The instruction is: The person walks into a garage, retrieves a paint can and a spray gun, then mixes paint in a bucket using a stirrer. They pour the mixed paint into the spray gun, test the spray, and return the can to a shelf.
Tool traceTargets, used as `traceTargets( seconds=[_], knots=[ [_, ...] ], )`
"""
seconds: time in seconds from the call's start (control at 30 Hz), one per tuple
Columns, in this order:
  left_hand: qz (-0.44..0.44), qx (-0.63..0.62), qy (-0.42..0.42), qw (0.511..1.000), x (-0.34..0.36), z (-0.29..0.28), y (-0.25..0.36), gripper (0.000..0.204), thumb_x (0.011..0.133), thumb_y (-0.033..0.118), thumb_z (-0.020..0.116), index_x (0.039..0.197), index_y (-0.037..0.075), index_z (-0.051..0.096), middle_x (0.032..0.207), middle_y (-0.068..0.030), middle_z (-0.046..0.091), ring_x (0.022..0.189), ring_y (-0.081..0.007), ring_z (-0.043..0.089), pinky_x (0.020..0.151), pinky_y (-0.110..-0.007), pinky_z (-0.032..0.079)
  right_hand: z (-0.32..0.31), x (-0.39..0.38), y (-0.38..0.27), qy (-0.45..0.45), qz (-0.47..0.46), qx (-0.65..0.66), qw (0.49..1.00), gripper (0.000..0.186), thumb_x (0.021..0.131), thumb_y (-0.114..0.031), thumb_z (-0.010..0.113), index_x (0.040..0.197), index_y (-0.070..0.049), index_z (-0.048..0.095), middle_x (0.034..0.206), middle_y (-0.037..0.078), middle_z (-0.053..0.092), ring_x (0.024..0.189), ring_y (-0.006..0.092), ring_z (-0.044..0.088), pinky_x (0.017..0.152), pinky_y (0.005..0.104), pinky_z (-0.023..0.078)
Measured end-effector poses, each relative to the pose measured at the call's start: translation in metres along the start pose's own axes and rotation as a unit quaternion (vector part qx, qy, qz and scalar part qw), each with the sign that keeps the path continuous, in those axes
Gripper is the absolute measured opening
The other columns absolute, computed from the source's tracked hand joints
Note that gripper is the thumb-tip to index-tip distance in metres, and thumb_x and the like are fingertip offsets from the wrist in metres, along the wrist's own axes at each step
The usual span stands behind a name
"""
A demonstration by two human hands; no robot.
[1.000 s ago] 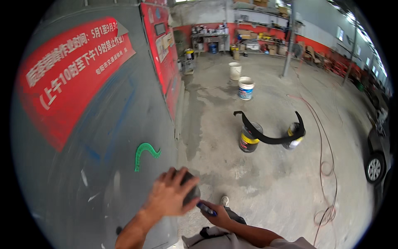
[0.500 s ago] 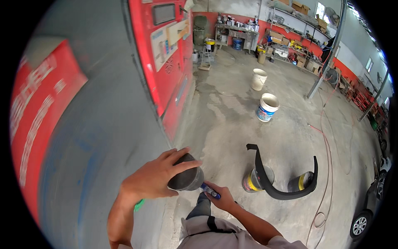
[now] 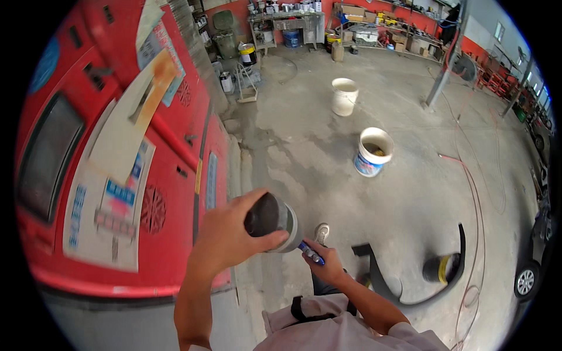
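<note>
Grasping a dark grey, rounded, cup-like object [image 3: 264, 215] with a paler grey band, the left hand [image 3: 229, 235] has its fingers curled over the top and its thumb along the near side. I see the object tilted, right at that palm. Right hand [image 3: 329, 267] is clenched round a slim blue tool with silvery markings [image 3: 312, 253]; the tool's far end points at the object's lower rim, and from where I stand I can't tell whether they touch.

Left of the left hand: big red metal panel [image 3: 170, 234] with a dark window [image 3: 51, 157] and a white printed sheet [image 3: 111, 225], partly peeling. Beyond both hands, on the grey concrete floor [image 3: 304, 187]: white plastic bucket with a blue label [image 3: 367, 167], plain white bucket [image 3: 344, 98] farther off. Right of the right hand: curved black strip [image 3: 380, 279], with a dark can with a yellow band [image 3: 436, 269] inside its curve. Farther right of that hand, thin red hose [image 3: 451, 158] trailing over the floor. Well beyond the hands, cluttered table [image 3: 290, 24] by the wall.
</note>
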State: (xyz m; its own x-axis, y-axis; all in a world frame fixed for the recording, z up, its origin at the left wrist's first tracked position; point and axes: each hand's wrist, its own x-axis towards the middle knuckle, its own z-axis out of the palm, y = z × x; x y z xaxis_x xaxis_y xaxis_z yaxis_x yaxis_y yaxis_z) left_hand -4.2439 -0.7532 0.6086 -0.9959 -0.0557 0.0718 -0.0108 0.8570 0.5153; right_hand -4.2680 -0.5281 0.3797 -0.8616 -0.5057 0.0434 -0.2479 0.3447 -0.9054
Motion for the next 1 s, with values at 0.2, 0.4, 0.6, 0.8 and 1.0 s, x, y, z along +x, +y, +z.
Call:
traceTargets(
  seconds=[0.2, 0.4, 0.6, 0.8, 1.0],
  knots=[
    [-0.1, -0.441, 0.164, 0.877, 0.176, 0.022, -0.139, 0.08, 0.085, 0.06, 0.058, 0.142, 0.006, 0.044, 0.123, -0.018, 0.06, 0.097, -0.0302, 0.067, 0.072, -0.036, 0.056, -0.043, 0.247, 0.046, -0.043, -0.076, 0.048, 0.995, 0.047, 0.083, -0.009, 0.069, 0.129, -0.011, 0.058, 0.093, 0.021, 0.068, 0.083, 0.0398, 0.066, 0.07, 0.0363, 0.053],
    [-0.185, -0.742, 0.252, 0.593, 0.321, 0.012, -0.188, 0.09, 0.084, 0.08, 0.029, 0.131, 0.006, 0.049, 0.109, -0.0272, 0.064, 0.073, -0.0391, 0.068, 0.045, -0.04, 0.055, -0.109, 0.462, 0.046, -0.076, -0.059, 0.01, 0.995, 0.046, 0.081, -0.014, 0.074, 0.125, -0.01, 0.061, 0.092, 0.02, 0.069, 0.081, 0.0346, 0.07, 0.07, 0.0338, 0.054],
    [-0.244, -0.805, 0.335, 0.424, 0.434, 0.067, -0.304, 0.079, 0.086, 0.075, 0.038, 0.129, 0.009, 0.053, 0.108, -0.0289, 0.063, 0.069, -0.0379, 0.067, 0.046, -0.037, 0.058, -0.127, 0.688, 0.087, -0.108, -0.032, 0.03, 0.993, 0.044, 0.084, -0.015, 0.074, 0.125, -0.007, 0.06, 0.092, 0.018, 0.07, 0.079, 0.0243, 0.07, 0.073, 0.0308, 0.053],
    [-0.253, -0.8, 0.342, 0.423, 0.686, 0.072, -0.394, 0.08, 0.085, 0.076, 0.038, 0.125, 0.008, 0.056, 0.106, -0.0291, 0.064, 0.066, -0.0374, 0.067, 0.044, -0.035, 0.057, -0.184, 0.904, 0.134, -0.028, 0.024, -0.008, 0.999, 0.043, 0.082, -0.014, 0.076, 0.121, -0.005, 0.063, 0.095, 0.016, 0.071, 0.08, 0.0165, 0.066, 0.078, 0.03, 0.052],
    [-0.214, -0.837, 0.167, 0.476, 0.985, 0.002, -0.43, 0.088, 0.085, 0.079, 0.031, 0.126, 0.004, 0.051, 0.111, -0.0299, 0.063, 0.074, -0.0409, 0.069, 0.046, -0.033, 0.053, -0.277, 1.113, 0.153, 0.071, 0.107, 0.03, 0.991, 0.043, 0.083, -0.009, 0.074, 0.124, -0.004, 0.062, 0.082, 0.006, 0.067, 0.07, 0.0089, 0.059, 0.066, 0.0262, 0.05]
  ],
)
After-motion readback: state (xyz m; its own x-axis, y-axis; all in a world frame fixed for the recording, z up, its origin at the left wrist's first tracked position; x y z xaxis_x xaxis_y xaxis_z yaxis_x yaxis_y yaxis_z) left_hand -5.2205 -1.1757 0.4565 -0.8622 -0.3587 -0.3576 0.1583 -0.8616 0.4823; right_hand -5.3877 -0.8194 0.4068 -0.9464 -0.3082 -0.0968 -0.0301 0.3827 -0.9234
